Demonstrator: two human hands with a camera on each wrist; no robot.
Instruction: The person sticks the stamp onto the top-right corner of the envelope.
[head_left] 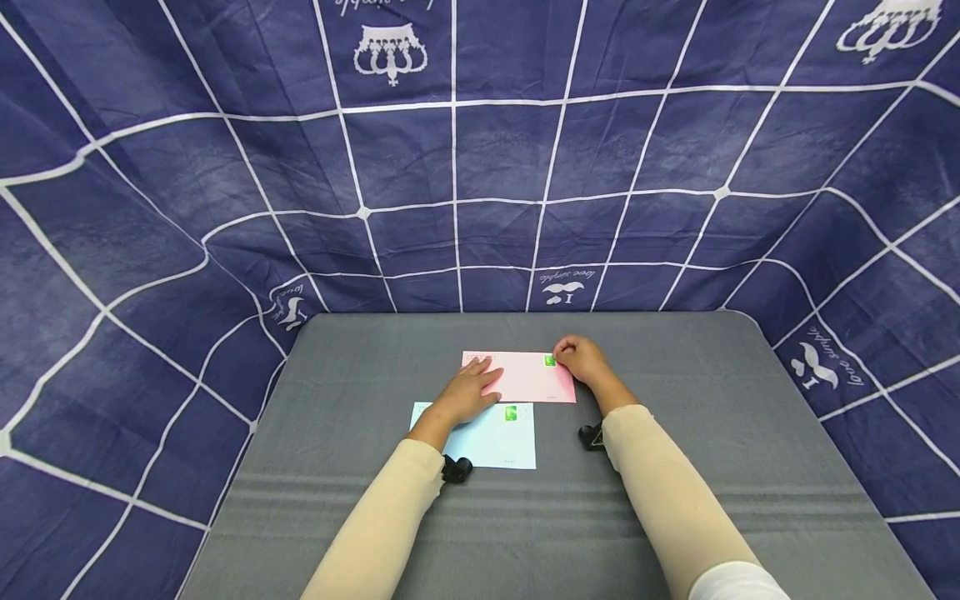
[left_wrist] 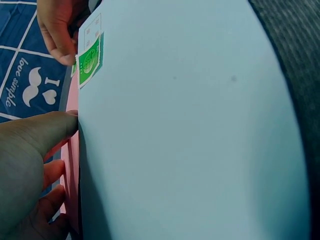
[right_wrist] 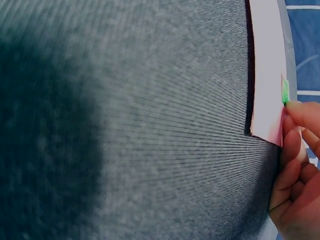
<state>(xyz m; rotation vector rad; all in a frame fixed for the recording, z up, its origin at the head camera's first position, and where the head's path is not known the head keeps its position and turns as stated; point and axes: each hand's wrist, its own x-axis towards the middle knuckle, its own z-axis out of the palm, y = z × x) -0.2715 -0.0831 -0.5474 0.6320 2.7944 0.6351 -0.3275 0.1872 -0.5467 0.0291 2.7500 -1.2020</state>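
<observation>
A pink envelope [head_left: 525,379] lies on the grey table, and a light blue envelope [head_left: 491,442] lies just nearer than it. My left hand [head_left: 468,392] rests with spread fingers on the pink envelope's left part, thumb near the blue one's top edge. At the pink envelope's upper right corner, my right hand [head_left: 581,358] pinches a green postage stamp [right_wrist: 285,92] by its edge between thumb and forefinger; the other fingers are curled. Another green stamp [left_wrist: 90,60] sits at the blue envelope's top right, below printed boxes.
Grey cloth covers the table [head_left: 360,517]. A dark blue curtain [head_left: 495,167] with white lines surrounds its back and sides. Black wrist cameras [head_left: 456,469] are strapped at both cuffs, the left one beside the blue envelope.
</observation>
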